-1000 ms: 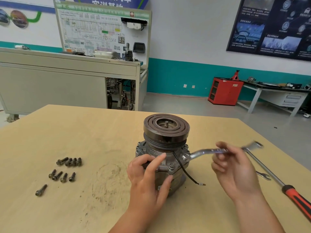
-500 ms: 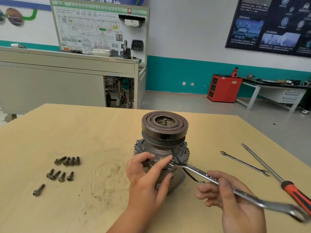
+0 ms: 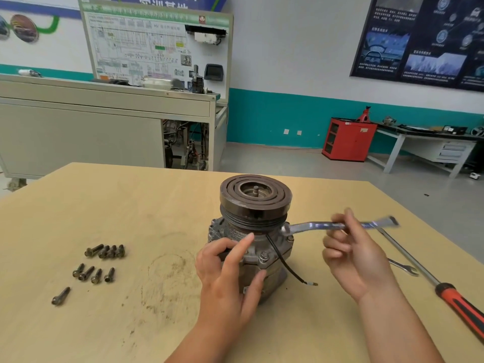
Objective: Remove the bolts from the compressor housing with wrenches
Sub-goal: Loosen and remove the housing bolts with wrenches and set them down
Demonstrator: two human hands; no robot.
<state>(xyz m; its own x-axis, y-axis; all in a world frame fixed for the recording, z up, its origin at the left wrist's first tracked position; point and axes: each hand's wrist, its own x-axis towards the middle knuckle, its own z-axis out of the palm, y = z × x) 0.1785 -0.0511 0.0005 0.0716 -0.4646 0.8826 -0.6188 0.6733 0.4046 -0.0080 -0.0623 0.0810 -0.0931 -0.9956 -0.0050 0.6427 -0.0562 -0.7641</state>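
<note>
Fingers [image 3: 349, 218] of the right hand [image 3: 356, 260] are pinching the wrench [image 3: 311, 227] mid-shank. One fingertip is sticking up above the shank and the lower fingers are curling loosely beneath it, holding nothing. Which finger is meeting the thumb: cannot tell, motion blur. The wrench is running about level. Its ring end is sitting on the right side of the compressor [image 3: 235, 233], just under the pulley [image 3: 255, 197], and its free end is blurring out past the hand.

The left hand [image 3: 227, 276] is gripping the compressor from the near side. The forefinger [image 3: 242, 244] is lying straight across the housing, the thumb is pressing on the lower body, and the other fingers are curling round the left flank.

The compressor is standing upright, pulley up, mid-table [image 3: 157, 200]. One flange bolt [image 3: 264, 257] is sitting in place between forefinger and thumb. A black wire [image 3: 285, 265] is trailing off the housing to the tabletop.

Loose bolts [image 3: 104, 251] are lying well apart to the left, in two rows plus a single. A second wrench [image 3: 403, 268] is lying right of the right hand, partly hidden by it, just beside a screwdriver [image 3: 458, 302].
</note>
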